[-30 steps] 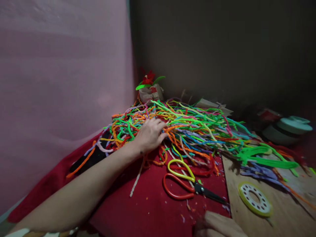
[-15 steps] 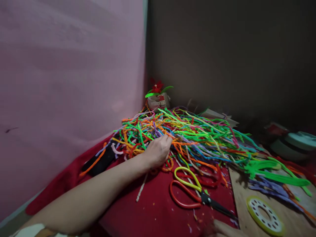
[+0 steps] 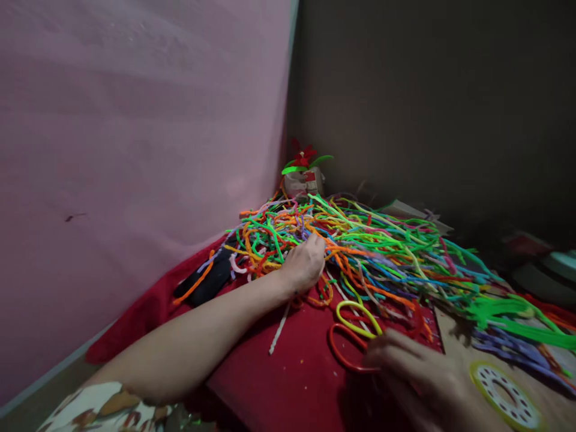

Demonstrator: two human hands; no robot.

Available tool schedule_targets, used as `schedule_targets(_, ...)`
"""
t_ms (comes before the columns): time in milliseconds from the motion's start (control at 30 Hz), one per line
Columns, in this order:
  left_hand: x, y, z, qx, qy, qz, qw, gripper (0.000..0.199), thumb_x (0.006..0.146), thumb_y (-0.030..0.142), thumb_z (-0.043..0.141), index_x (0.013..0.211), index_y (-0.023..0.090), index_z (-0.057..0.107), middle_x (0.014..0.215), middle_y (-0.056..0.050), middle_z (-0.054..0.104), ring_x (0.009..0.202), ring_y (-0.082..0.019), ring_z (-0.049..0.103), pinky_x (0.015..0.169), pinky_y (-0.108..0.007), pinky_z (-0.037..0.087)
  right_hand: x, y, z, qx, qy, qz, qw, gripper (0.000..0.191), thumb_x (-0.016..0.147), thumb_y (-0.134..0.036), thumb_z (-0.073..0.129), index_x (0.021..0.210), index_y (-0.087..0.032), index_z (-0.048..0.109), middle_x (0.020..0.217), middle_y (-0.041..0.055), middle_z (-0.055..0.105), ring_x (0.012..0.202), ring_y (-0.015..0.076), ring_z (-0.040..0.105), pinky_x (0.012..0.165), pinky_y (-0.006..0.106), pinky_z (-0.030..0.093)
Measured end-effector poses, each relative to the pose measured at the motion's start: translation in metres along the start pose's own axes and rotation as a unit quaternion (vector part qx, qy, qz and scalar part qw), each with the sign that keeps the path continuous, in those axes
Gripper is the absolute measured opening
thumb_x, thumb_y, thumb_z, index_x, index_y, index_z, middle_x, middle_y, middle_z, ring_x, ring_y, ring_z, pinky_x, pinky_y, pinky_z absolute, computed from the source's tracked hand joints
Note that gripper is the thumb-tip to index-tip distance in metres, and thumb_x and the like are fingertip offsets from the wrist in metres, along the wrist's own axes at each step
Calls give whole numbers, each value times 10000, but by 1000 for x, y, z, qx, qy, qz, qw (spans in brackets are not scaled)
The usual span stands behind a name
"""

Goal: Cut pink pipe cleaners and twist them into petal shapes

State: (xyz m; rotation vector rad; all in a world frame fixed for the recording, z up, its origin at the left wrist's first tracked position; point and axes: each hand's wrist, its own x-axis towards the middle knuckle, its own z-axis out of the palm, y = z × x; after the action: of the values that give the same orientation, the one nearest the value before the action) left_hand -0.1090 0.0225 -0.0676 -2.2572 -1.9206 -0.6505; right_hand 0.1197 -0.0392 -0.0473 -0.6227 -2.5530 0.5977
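Note:
A big heap of coloured fuzzy stems (image 3: 382, 240) spreads over the red cloth (image 3: 279, 384). At the heap's front edge my left hand (image 3: 306, 264) is closed, its fingertips among orange stems; what it pinches is hidden. Scissors (image 3: 348, 349) with one yellow and one red handle loop lie on the cloth. My right hand (image 3: 418, 372), blurred, is over their blades and pivot, with its fingertips at the handles. Whether it grips them cannot be made out. A pale twisted stem (image 3: 279, 329) lies below my left wrist.
A yellow-rimmed white disc with holes (image 3: 504, 393) lies on a wooden board (image 3: 454, 342) at the right. Behind the heap stands a red flower (image 3: 303, 157). A dark object (image 3: 202, 282) sits left. A pink wall (image 3: 157, 150) borders the left side.
My right hand has come up from the bottom edge onto the scissors, covering their blades. The view has shifted, so most things appear farther right. My left hand stays closed at the heap.

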Motion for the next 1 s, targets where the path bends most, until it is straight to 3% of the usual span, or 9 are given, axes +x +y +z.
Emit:
schedule_targets(167,12,-12,3,-77,55,-77,993,125,785,90,378,841,164,462,832,-71,569,773,-177,562,717,-301,469,65,26,13,-94,84,45,991,236,817,-91,415,928,-129,620,855,100,627,780,186,618,695,277,476)
schedule_targets(300,14,-14,6,-119,78,-93,985,137,789,87,379,864,155,471,823,-63,586,773,-165,575,707,-287,473,100,49,25,-225,93,164,956,226,807,-161,488,979,-76,608,967,162,612,878,250,610,753,323,447)
schedule_targets(433,7,-8,7,-135,81,-62,986,198,827,199,443,1020,175,482,977,-55,585,841,-167,592,751,-288,483,112,55,27,-332,38,255,907,247,838,-215,433,961,-87,605,924,178,626,776,271,632,616,320,412)
schedule_targets(533,1,-3,6,-102,49,-28,993,365,807,293,520,1157,218,447,1144,-58,525,947,-202,588,775,-309,494,114,57,25,-349,23,260,900,259,840,-181,378,892,-123,625,862,159,656,738,273,639,576,315,370)
schedule_targets(633,0,-1,3,-54,7,-24,998,350,835,265,477,1179,218,436,1186,-62,494,1005,-210,579,783,-301,500,115,61,21,-342,30,262,902,220,816,-212,408,809,-140,616,805,147,666,726,273,633,556,307,339)
schedule_targets(733,0,-1,1,-42,1,-45,998,291,857,264,439,1140,200,457,1156,-68,508,996,-213,587,764,-299,508,117,65,13,-279,45,259,924,137,756,-218,458,712,-165,576,704,99,645,661,231,604,541,287,326)
schedule_targets(833,0,-1,1,-36,-1,-50,998,311,865,277,436,1170,214,436,1160,-60,511,1000,-212,589,763,-303,513,115,63,0,-102,59,294,949,71,683,-214,490,630,-186,529,543,28,575,511,167,535,485,256,323)
schedule_targets(900,1,-2,2,-35,-4,-50,998,320,868,291,442,1179,221,432,1160,-53,515,1010,-208,586,773,-299,513,110,60,-9,64,68,348,933,59,646,-226,510,597,-196,498,446,-12,514,413,136,477,429,235,310)
schedule_targets(1000,3,-5,5,-32,-8,-51,998,318,874,314,441,1177,219,442,1158,-49,520,1011,-203,587,778,-295,514,100,52,-23,271,78,407,869,93,571,-217,589,612,-194,509,422,-40,504,354,112,450,389,216,337)
